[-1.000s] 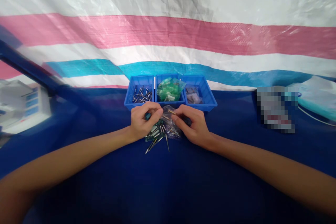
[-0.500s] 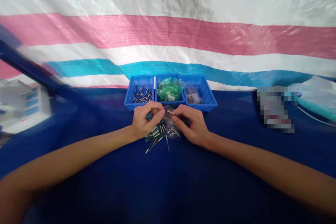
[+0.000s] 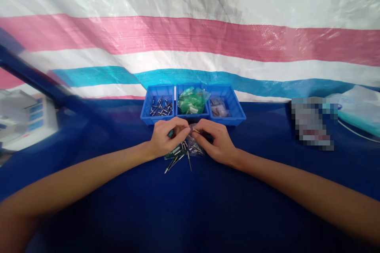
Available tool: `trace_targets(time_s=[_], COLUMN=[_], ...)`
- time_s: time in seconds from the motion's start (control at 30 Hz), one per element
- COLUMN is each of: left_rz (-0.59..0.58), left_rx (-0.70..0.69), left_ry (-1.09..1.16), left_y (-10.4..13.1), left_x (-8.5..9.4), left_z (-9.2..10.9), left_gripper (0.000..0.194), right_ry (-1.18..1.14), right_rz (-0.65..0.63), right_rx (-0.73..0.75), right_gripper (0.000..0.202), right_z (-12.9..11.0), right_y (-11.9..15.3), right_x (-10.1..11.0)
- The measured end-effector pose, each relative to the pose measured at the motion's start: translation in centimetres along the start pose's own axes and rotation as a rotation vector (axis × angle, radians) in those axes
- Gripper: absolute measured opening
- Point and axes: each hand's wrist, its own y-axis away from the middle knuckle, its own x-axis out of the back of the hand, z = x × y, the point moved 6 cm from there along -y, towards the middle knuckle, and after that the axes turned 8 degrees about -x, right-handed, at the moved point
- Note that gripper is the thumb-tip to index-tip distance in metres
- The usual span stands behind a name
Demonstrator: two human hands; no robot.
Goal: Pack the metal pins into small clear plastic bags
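My left hand [image 3: 168, 137] is closed in a pinch, its thumb and index fingertips pressed together; whatever lies between them is too small to make out. Close beside it, my right hand [image 3: 218, 139] pinches a thin brass-coloured pin [image 3: 195, 130], with the two hands' fingertips almost meeting. Below the fingers, a green-tinted bag [image 3: 175, 153] lies under loose blind rivets [image 3: 174, 163] on the blue table [image 3: 190, 205]. A clear plastic bag [image 3: 196, 149] with metal pieces lies beside them, partly covered by my right hand.
Three blue bins stand in a row behind my hands: one with blind rivets [image 3: 162, 106], one with green bags [image 3: 192, 101], one with small clear packets [image 3: 219, 107]. A white device [image 3: 29, 120] stands left. A blurred-out item [image 3: 311, 124] lies right.
Both hands have lowered slightly, and their fingertips have drawn closer together. The pin in my right hand has come down with it. The bins and loose rivets have stayed put.
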Motion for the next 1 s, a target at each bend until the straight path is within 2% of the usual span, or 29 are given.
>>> trace_targets(time_s=[0.13, 0.33, 0.8, 1.0], left_rz=[-0.054, -0.067, -0.074, -0.041], left_rx=[-0.021, -0.037, -0.034, -0.006], left_ry=[-0.014, -0.002, -0.035, -0.042], left_y=[-0.1, -0.1, -0.2, 0.0], left_x=[-0.3, -0.4, -0.4, -0.2], left_z=[0.1, 0.1, 0.2, 0.0], left_gripper=[0.009, 0.008, 0.011, 0.013], right_ry=[0.008, 0.001, -0.050, -0.040], right_rz=[-0.018, -0.019, 0.151, 0.155], right_rx=[-0.005, -0.011, 0.048, 0.031], right_gripper=[0.014, 0.013, 0.012, 0.012], right_z=[0.2, 0.1, -0.4, -0.4], right_y=[-0.1, -0.1, 0.2, 0.2], right_x=[-0.2, -0.2, 1.0, 1.0])
